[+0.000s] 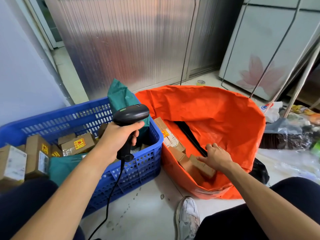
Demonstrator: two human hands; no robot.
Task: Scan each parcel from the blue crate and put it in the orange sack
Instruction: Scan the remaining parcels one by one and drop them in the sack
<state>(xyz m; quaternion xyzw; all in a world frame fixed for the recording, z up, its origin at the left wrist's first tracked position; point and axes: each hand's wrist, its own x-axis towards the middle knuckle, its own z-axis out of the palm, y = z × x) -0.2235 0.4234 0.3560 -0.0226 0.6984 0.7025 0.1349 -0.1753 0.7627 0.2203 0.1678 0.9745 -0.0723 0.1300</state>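
The left hand is wrapped round the handle of a black scanner, fingers curled tight at the front and the head pointing away from the person. The scanner's cable drops from the base of the handle towards the floor. Directly under and behind this grip stands the crate, with brown parcels to the left of the hand and a green bag upright just beyond the scanner head. The right hand lies inside the sack, fingers loosely spread and resting on top of a box without closing round it. More boxes lie to the left of this hand, one with a yellow label, against the sack's wall nearest the crate. Nearer the person than the right hand, a white shoe rests on the floor; to the right of the sack lies a broom.
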